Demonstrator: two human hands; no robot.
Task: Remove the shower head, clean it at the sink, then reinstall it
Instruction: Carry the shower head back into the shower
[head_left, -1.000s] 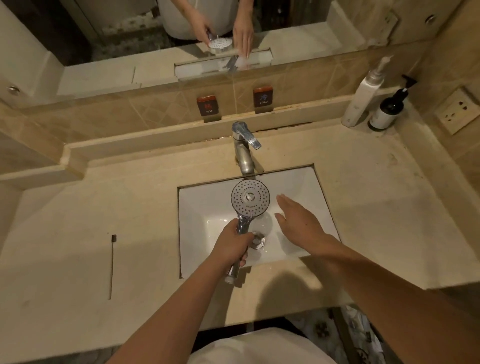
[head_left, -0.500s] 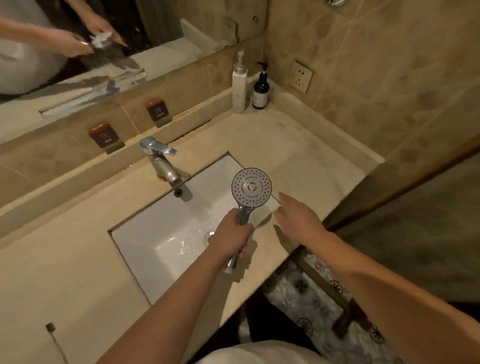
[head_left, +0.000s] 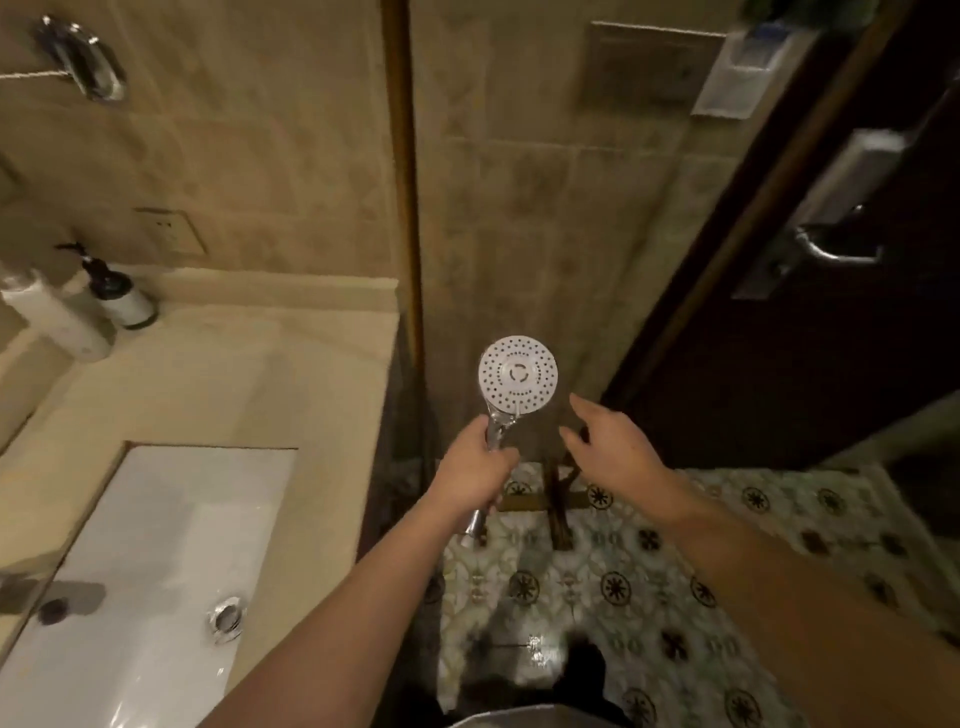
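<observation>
My left hand (head_left: 475, 470) grips the chrome handle of the shower head (head_left: 517, 375), holding it upright with its round white nozzle face turned toward me. It hangs past the right end of the counter, above the patterned floor. To its right my right hand (head_left: 610, 441) is empty, fingers spread, not touching it. The white sink (head_left: 156, 530) with its metal drain (head_left: 227, 619) lies at the lower left.
A beige counter (head_left: 234, 374) carries a white bottle (head_left: 52, 322) and a dark pump bottle (head_left: 122, 296) at its back left. A tiled wall (head_left: 545, 208) stands ahead. On the right is a dark door (head_left: 831, 364) with a lever handle (head_left: 831, 252). Patterned floor tiles (head_left: 649, 597) lie below.
The view has swung right, away from the sink and tap, toward the wall and door. The shower head, still in my left hand, has left the basin and is now over the floor.
</observation>
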